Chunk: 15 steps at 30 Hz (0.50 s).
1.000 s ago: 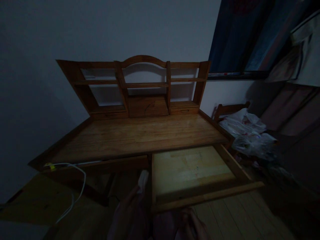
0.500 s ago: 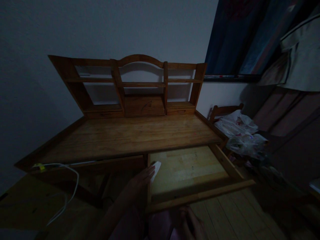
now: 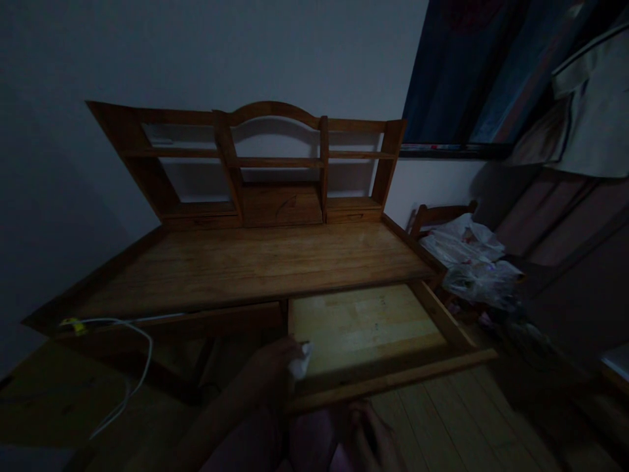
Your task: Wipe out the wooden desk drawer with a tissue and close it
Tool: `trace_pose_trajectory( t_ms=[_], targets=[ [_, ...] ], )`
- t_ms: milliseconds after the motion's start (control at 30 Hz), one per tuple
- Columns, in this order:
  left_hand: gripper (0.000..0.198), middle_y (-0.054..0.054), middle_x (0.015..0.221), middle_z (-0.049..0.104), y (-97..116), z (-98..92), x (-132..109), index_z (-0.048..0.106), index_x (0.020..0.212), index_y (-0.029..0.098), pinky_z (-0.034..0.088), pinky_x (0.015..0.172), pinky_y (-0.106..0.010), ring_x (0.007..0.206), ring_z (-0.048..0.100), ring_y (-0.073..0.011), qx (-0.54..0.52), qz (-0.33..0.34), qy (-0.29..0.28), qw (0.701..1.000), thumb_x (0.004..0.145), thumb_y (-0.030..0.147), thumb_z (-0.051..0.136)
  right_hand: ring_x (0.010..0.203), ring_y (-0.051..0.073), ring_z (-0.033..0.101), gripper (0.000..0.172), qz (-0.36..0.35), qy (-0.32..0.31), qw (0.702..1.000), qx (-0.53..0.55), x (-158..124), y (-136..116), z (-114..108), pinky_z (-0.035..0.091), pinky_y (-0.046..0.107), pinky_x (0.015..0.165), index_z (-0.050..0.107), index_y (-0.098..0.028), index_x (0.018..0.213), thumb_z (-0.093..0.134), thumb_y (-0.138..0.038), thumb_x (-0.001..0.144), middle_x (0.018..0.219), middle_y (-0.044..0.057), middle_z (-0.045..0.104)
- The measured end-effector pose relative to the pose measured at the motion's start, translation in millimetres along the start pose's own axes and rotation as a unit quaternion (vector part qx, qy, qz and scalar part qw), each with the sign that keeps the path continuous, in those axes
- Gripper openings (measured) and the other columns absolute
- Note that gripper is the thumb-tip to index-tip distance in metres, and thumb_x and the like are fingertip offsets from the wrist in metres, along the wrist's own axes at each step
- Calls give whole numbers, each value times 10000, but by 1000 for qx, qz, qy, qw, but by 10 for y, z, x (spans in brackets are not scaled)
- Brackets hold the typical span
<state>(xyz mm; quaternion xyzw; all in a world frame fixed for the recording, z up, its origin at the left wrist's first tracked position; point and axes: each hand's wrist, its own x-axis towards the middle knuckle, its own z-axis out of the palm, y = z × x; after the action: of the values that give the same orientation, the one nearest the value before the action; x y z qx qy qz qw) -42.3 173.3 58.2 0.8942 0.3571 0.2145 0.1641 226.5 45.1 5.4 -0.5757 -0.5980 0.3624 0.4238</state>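
My left hand is closed on a crumpled white tissue against the left side wall of a pulled-out wooden drawer. Bare pale boards form the bottom of this drawer. Just below the drawer's front panel, my right hand hangs low with its fingers curled. It is dark there, and whether anything lies within those fingers is hidden. The wooden desk holding the drawer stands in front of me.
A shelf unit rises at the desk's back. A white cable loops off its left front edge. Plastic bags are piled on a chair to the right. Clothing hangs at the upper right.
My left hand has slid the tissue toward me along the drawer's left side, and the tissue looks more bunched. The right hand has stayed nearly in place. The view has shifted slightly.
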Motion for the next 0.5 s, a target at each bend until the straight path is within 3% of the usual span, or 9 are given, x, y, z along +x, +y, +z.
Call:
trace_pose_trajectory(
  t_ms=[167, 333, 433, 500],
  targets=[
    [471, -86, 1377, 594, -159, 26, -53, 632, 1266, 231, 431, 1079, -316, 1267, 554, -183, 49, 3, 28, 998, 857, 59, 474, 937, 211, 690, 503, 1, 50, 999, -13, 16, -3, 25, 558, 256, 794, 692, -243, 1047, 386, -625, 931, 1002, 88, 725],
    [438, -37, 1438, 540, -123, 79, -424, 575, 1339, 325, 406, 1103, -339, 1334, 484, -181, -66, -3, 21, 998, 930, 207, 470, 837, 203, 696, 515, 8, 61, 998, 27, 32, 16, -15, 564, 243, 733, 708, -230, 962, 428, -657, 898, 927, 83, 727],
    [433, -41, 1402, 574, -135, 26, -688, 628, 1293, 313, 426, 1088, -389, 1292, 531, -228, -142, -76, 97, 982, 910, 241, 440, 879, 225, 695, 514, 51, 75, 995, 33, 33, 11, -101, 566, 262, 759, 724, -241, 977, 479, -679, 866, 950, 85, 728],
    [412, -53, 1337, 630, -216, 27, -909, 676, 1230, 282, 468, 1048, -420, 1238, 578, -262, -171, -184, 181, 951, 890, 281, 444, 927, 248, 687, 516, 59, 72, 995, 29, 57, 2, -170, 562, 286, 802, 736, -242, 952, 516, -695, 837, 965, 85, 728]
  ],
)
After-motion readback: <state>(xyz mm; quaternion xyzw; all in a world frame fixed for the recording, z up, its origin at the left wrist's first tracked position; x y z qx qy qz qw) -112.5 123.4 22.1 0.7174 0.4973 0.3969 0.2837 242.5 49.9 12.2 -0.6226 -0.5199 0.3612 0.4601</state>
